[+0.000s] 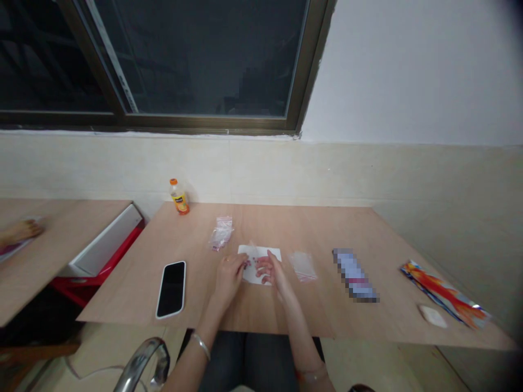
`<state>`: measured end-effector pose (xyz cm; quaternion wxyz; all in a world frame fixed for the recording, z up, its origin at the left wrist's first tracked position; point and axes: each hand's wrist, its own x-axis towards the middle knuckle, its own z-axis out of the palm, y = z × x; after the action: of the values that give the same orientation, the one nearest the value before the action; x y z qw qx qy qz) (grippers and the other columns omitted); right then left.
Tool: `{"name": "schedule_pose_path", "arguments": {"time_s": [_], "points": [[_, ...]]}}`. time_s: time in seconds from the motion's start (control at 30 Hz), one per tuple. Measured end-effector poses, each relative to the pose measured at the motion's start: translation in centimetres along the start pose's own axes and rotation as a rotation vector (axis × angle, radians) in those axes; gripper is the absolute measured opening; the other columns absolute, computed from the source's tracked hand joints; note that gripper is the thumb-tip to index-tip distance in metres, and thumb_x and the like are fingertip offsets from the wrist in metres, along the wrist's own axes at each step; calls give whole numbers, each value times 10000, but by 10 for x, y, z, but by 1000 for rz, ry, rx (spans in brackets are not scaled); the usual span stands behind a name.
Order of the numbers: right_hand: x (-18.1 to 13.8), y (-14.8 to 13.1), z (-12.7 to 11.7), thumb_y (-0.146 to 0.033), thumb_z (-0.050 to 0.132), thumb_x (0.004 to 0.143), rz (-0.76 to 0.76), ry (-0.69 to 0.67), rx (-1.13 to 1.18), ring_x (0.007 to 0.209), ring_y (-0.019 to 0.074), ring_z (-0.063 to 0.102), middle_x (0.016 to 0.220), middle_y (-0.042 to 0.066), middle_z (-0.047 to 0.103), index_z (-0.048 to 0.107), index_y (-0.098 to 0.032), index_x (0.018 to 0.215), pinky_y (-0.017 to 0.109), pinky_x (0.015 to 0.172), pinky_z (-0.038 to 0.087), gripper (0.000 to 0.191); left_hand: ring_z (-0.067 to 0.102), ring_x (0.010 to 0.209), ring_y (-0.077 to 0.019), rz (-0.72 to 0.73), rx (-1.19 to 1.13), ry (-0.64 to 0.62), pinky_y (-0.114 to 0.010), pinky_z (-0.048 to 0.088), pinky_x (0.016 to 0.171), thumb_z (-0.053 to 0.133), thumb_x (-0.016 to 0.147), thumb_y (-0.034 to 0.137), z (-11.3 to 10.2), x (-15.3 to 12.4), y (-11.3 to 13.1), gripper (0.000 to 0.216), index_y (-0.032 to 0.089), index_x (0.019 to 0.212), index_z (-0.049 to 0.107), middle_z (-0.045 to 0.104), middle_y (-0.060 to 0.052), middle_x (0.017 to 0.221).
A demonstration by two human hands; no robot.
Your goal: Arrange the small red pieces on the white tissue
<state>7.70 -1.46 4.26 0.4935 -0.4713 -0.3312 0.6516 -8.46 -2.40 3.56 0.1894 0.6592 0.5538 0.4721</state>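
A white sheet of paper (260, 279) lies on the table in front of me, with several tiny dark reddish pieces (255, 260) on or just above it. My left hand (229, 274) is at the sheet's left edge, its thumb and fingertips pinched together; whatever is between them is too small to make out. Over the right part of the sheet, my right hand (278, 274) has its fingers apart and slightly curled. A clear zip bag (303, 265) lies just right of it. Beyond my left hand sits another clear bag (222, 233) with small reddish contents.
A phone (170, 289) lies left on the table (196, 318), a blurred-out flat object (355, 276) to the right. Farther right are a colourful packet (443, 294) and a small white item (433, 316). An orange-capped bottle (180, 198) stands at the back. Another person's hand (22, 233) rests on the left table.
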Motion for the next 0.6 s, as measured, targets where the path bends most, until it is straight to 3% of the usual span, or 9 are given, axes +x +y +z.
{"name": "schedule_pose_path", "arguments": {"time_s": [0.1, 0.2, 0.43, 0.6], "points": [[-4, -5, -8, -527, 598, 729, 69, -79, 28, 455, 109, 554, 614, 25, 644, 626, -164, 731, 191, 378, 346, 363, 636, 1004, -214, 256, 117, -146, -406, 462, 878, 459, 805, 43, 10, -23, 12, 355, 228, 1012, 680, 712, -68, 1051], [-12, -7, -22, -416, 663, 704, 79, -104, -29, 474, 98, 566, 681, 19, 664, 633, -168, 742, 177, 375, 345, 252, 637, 1005, -210, 380, 176, -213, -404, 477, 864, 428, 794, -8, 12, -32, 16, 406, 212, 1034, 671, 716, -79, 1037], [-23, -7, -41, -491, 635, 741, 108, -118, -142, 467, 100, 581, 664, 32, 653, 642, -133, 772, 174, 373, 387, 360, 638, 1000, -190, 381, 171, -406, -432, 435, 948, 446, 771, -43, -2, -25, 29, 433, 227, 1010, 685, 710, -64, 1066], [-21, -11, -43, -550, 566, 778, 175, -131, -50, 449, 102, 581, 655, 24, 645, 624, -150, 757, 179, 355, 392, 405, 636, 1014, -178, 342, 156, -503, -421, 405, 973, 430, 783, -40, -8, -20, 46, 445, 246, 1001, 691, 704, -47, 1089]]}}
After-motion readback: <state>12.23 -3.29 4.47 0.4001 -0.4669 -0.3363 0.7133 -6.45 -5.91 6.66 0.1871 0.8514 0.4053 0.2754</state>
